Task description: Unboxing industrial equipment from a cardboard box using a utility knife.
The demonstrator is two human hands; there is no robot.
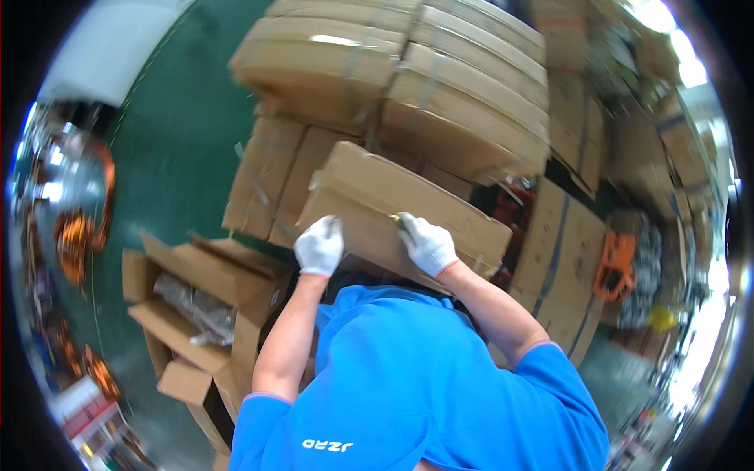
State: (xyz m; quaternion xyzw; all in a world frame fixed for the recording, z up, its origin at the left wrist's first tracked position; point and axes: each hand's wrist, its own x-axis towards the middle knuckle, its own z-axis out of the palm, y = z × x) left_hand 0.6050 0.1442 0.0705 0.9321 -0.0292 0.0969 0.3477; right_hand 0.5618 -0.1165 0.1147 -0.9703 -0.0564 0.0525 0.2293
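A long closed brown carton (408, 192) lies in front of me, tilted, its far left corner raised. My left hand (320, 245), in a white knitted glove, is closed at the carton's near left end; what its fingers hold, if anything, is hidden. On the carton's near side, right of the middle, is my right hand (426, 243), gloved the same way. Its fingers are closed around a small object with a yellow tip (395, 217), mostly covered by the glove.
Strapped cartons (463, 102) are stacked high just beyond. At my left stands an opened carton (192, 337) with clear plastic wrapping (200, 306) inside. Tall strapped cartons (561, 259) and an orange part (615, 267) are on the right. Green floor (173, 157) shows at the far left.
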